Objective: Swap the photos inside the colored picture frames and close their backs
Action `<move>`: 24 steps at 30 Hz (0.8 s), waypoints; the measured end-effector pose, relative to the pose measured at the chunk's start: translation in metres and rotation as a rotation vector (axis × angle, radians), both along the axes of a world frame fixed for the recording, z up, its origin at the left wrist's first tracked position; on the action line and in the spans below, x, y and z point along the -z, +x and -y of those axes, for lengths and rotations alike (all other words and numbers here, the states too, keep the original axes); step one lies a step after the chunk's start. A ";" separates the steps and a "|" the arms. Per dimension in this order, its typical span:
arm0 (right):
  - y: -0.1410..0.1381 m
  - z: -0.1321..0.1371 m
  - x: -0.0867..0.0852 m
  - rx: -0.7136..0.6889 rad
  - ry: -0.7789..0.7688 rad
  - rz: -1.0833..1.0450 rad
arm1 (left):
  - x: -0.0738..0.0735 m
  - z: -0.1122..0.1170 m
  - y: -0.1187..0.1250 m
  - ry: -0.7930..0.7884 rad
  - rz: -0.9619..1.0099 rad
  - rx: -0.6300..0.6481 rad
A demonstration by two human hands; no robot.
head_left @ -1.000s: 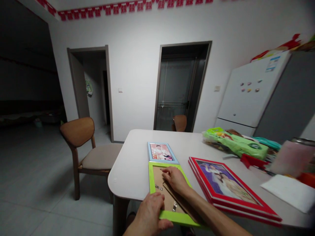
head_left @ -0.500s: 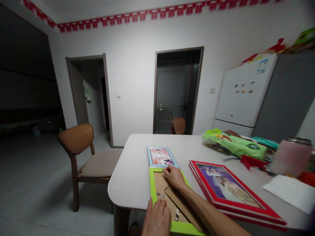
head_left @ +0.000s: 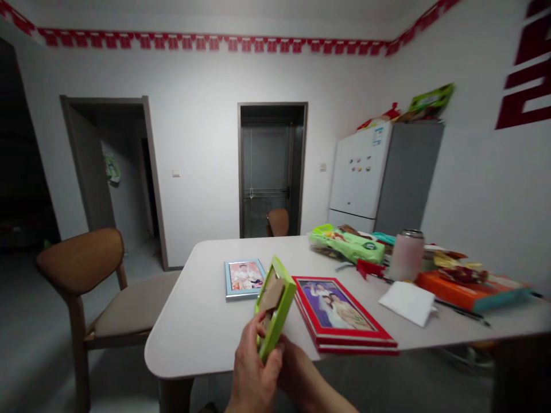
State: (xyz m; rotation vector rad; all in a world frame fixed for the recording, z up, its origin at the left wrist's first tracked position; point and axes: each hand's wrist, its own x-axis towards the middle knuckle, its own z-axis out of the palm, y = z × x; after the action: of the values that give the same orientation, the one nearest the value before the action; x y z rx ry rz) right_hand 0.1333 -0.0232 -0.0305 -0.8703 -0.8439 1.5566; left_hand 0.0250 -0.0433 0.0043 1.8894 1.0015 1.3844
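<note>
A green picture frame (head_left: pixel 282 307) is tilted up on edge above the front of the table, its brown backing (head_left: pixel 272 293) facing left. My left hand (head_left: pixel 253 364) grips its lower end, fingers over the back and thumb at the near edge. Behind the lower edge, my right hand (head_left: pixel 289 358) is closed against the frame, its fingers mostly hidden. A light-blue picture frame (head_left: pixel 244 296) with a photo lies just beyond on the left. To the right lie stacked red picture frames (head_left: pixel 344 312), the top one with a photo showing.
On the right of the white table (head_left: pixel 193 338) are a green packet (head_left: pixel 353 245), a pink jar (head_left: pixel 407 256), a folded white paper (head_left: pixel 408 301) and an orange box (head_left: pixel 473 289). A wooden chair (head_left: pixel 81 264) stands at the left.
The green frame has come up from lying flat on the table to a steep tilt. My right hand has left its far clip and moved to the lower end. The view has turned right.
</note>
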 end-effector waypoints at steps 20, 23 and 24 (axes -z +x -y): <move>0.237 -0.050 -0.017 0.578 -0.025 1.383 | 0.040 -0.062 0.125 -0.316 0.103 0.224; 0.241 -0.052 -0.011 0.581 0.003 1.451 | 0.044 -0.061 0.119 -0.275 -0.037 0.187; 0.241 -0.052 -0.012 0.587 0.015 1.464 | 0.044 -0.063 0.114 -0.262 -0.094 0.168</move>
State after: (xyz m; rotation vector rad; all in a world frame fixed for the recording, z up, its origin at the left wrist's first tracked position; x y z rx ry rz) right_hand 0.3741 0.0291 -0.0189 -2.0480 -1.3651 0.1921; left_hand 0.1390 0.0198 -0.0398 1.8090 0.9911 1.0242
